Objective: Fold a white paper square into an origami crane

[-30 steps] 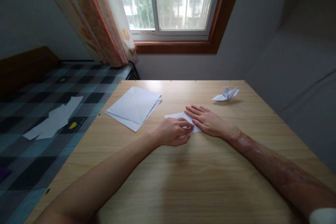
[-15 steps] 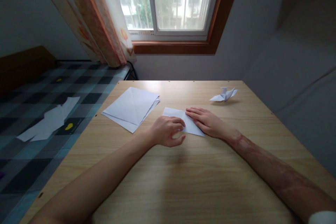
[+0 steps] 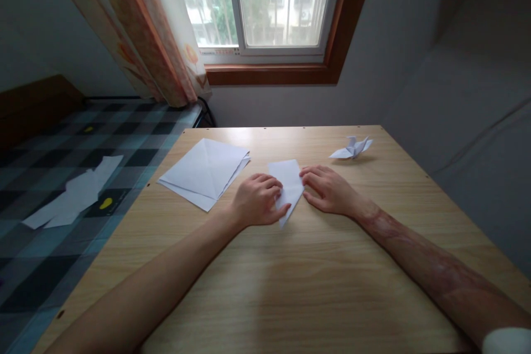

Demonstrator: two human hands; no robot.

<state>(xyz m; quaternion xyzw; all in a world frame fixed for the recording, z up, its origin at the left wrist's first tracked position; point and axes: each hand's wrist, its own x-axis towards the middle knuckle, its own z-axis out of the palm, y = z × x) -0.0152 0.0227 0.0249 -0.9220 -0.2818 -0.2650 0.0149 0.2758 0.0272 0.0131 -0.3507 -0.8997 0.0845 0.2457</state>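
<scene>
A folded sheet of white paper [image 3: 291, 177] lies between my hands on the wooden table, one pointed corner turned toward me. My left hand [image 3: 259, 199] holds its left side, with curled fingers over the edge and the thumb at the lower part. At the right edge, my right hand [image 3: 326, 189] grips the paper with bent fingertips, its thumb lower down and tucked in. The fingertips hide parts of both edges. Beyond my right hand stands a folded paper crane [image 3: 352, 147] with spread wings.
A stack of square white sheets [image 3: 205, 168] lies to the left on the table [image 3: 265, 287]. Paper offcuts [image 3: 78, 193] rest on the checked bed [image 3: 41, 265] beyond the table's left edge. A window [image 3: 282, 5] and a curtain [image 3: 153, 27] are ahead.
The folded paper has turned, so its point now faces me. My left hand has closed on its left side, and my right hand's flat fingers have bent at the right edge.
</scene>
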